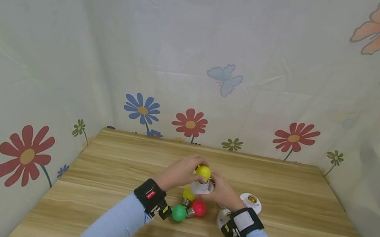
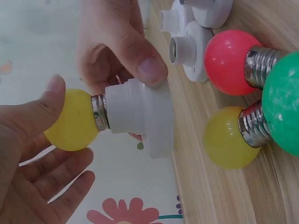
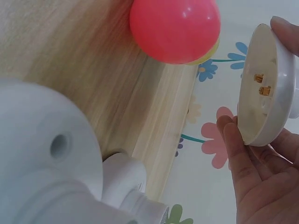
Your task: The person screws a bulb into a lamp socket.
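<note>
My left hand point(image 1: 182, 172) pinches a yellow light bulb point(image 2: 72, 122) between thumb and fingers, its other fingers spread loosely below. The bulb's metal screw base sits partly in the mouth of a white lamp socket point(image 2: 156, 119), with some thread still showing. Around the round base of that socket, my right hand point(image 1: 224, 193) has a grip with thumb and fingers. In the right wrist view the underside of the socket base point(image 3: 256, 109) faces the camera, showing small brass-coloured contacts. Both hands hold the pair above the table.
On the wooden table point(image 1: 124, 166) a red bulb point(image 1: 199, 208), a green bulb point(image 1: 179, 213) and another yellow bulb point(image 1: 187, 194) lie together, screw bases inward. White sockets point(image 1: 255, 205) stand by my right wrist, partly hidden by it. A flowered curtain point(image 1: 170, 50) hangs behind.
</note>
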`<state>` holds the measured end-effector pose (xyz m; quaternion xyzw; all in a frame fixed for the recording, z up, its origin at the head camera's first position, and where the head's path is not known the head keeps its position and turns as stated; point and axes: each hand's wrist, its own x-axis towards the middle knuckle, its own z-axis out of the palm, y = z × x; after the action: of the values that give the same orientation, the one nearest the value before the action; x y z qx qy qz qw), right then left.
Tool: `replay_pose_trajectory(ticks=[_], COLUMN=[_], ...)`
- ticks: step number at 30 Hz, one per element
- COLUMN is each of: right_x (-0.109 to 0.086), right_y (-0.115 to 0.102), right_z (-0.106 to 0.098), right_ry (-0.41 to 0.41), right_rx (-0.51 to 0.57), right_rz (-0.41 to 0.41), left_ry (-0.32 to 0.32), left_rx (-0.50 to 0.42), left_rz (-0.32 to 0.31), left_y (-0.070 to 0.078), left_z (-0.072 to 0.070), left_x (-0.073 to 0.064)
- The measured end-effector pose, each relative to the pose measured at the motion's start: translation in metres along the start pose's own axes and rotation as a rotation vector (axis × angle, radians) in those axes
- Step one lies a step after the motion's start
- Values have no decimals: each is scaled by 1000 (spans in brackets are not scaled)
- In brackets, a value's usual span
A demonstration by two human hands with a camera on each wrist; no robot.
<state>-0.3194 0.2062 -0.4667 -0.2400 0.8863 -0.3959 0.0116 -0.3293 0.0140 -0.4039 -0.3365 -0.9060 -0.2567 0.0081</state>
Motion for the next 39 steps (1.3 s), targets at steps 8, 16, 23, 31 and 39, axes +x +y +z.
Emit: replay_pose_trajectory(ticks=[8,16,23,31,39], right_x=[3,4,4,3,2], right_y=[0,-2,-1,-2,-1], right_z=[0,0,-1,0,0], right_ry=[-18,19,9,16,9], right_rx=[27,-6,19,18,-2], right_rz=[2,-9,-10,-13,5], left_ry=[37,36,-49,-58,-13], left_rx=[-45,-56,-9,43,18], left_rz=[-24,19,148,144,12], left_y=[0,-6,-9,-5,-2], left_z=[1,-7,-13,-11,-5], left_x=[-1,-1,-2,0,1])
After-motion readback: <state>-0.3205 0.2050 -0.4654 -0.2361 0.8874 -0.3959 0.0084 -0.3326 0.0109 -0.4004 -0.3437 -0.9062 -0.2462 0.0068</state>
